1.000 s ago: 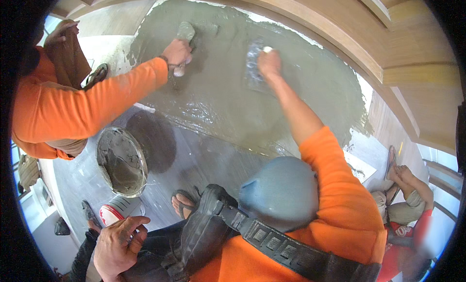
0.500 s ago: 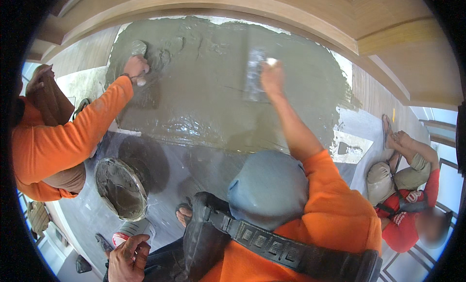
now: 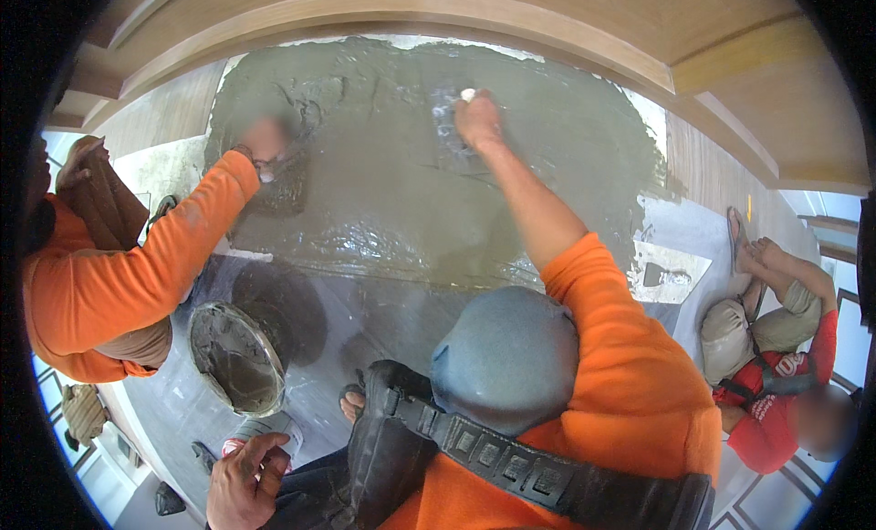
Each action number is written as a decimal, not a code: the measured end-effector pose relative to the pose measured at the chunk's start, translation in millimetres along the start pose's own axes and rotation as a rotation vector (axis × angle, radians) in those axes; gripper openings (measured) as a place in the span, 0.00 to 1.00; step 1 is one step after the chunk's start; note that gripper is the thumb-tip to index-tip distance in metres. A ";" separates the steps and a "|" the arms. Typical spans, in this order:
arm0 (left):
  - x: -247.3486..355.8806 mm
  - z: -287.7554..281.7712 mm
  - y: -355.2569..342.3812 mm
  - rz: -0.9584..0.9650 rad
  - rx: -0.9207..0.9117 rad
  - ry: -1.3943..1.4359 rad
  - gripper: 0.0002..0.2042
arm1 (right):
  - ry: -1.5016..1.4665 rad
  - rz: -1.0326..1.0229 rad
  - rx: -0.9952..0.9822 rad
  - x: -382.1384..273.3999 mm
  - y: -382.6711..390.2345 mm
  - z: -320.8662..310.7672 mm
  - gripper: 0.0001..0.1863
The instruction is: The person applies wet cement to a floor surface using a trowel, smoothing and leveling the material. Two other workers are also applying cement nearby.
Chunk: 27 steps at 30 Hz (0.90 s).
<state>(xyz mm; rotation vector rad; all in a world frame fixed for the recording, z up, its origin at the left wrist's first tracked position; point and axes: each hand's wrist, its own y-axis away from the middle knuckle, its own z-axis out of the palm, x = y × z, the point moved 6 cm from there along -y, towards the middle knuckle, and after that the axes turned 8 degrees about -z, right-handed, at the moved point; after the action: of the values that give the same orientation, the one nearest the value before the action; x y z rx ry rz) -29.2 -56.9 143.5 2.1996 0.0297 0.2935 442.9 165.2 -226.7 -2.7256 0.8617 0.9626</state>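
Observation:
My right hand (image 3: 478,119) reaches far forward onto a wide patch of wet grey mortar (image 3: 411,202). It presses down on a flat plastering float (image 3: 449,119), mostly hidden under the fingers. My left hand (image 3: 242,480) rests low on my dark trouser leg, fingers apart and holding nothing. A red and white can (image 3: 274,430) stands just beyond it. A co-worker's hand (image 3: 266,145) in an orange sleeve works the left part of the same mortar with a trowel.
A round pan of grey mortar (image 3: 233,357) sits on the floor at the left, near the co-worker. A trowel (image 3: 664,276) lies on a pale board at the right. Another person in red (image 3: 776,384) sits at the right edge. Wooden trim (image 3: 511,19) borders the far side.
My right hand has slid the float across the mortar, and it now shows less under my fingers. The co-worker's hand has moved lower on the left side. My left hand stays on my leg.

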 end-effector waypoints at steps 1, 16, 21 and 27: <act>-2.3 1.4 1.9 -0.007 0.009 0.004 0.15 | -0.045 -0.009 -0.008 -17.3 8.6 -1.6 0.24; 0.7 12.7 5.0 -0.037 0.064 0.044 0.11 | 0.019 0.067 -0.052 88.7 -49.6 -83.3 0.27; 5.5 14.7 12.6 -0.063 0.081 -0.017 0.11 | -0.124 0.032 -0.210 -7.0 -40.9 -25.3 0.22; 8.8 14.7 -3.6 -0.031 0.035 0.048 0.11 | -0.054 -0.152 -0.318 -46.4 -22.6 18.9 0.25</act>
<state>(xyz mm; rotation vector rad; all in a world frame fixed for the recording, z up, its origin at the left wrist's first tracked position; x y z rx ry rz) -17.1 -65.1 134.0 2.2243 0.0963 0.3306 415.7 211.5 -214.8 -2.9534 0.5201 1.2262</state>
